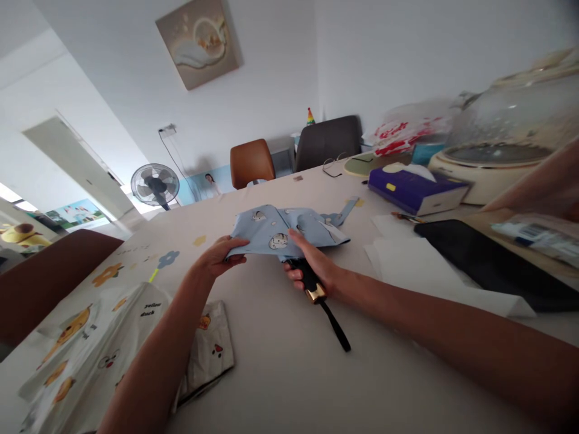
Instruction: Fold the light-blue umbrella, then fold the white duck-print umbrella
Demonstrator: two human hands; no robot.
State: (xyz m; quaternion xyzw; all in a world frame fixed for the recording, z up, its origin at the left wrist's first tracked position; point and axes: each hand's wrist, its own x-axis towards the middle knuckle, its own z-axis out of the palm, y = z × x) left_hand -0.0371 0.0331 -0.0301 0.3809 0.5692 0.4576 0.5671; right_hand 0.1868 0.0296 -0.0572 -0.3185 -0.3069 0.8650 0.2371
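A light blue folding umbrella (265, 224) with a cartoon print lies loosely folded above the table, its canopy pointing away from me. My right hand (316, 263) is wrapped round the black handle and the base of the canopy, thumb on the fabric. Below that hand the gold band and a black wrist strap (335, 328) stick out. At the canopy's left edge, my left hand (225, 253) pinches the blue cloth between thumb and fingers. The canopy's closing strap (348, 211) extends out at the far right.
A folded duck-print cloth (212, 346) and a larger duck-print cloth (104, 355) lie left on the table (289, 374). On the right are a purple tissue box (416, 188), white paper (414, 271), a black flat object (488, 259) and glasses (332, 167).
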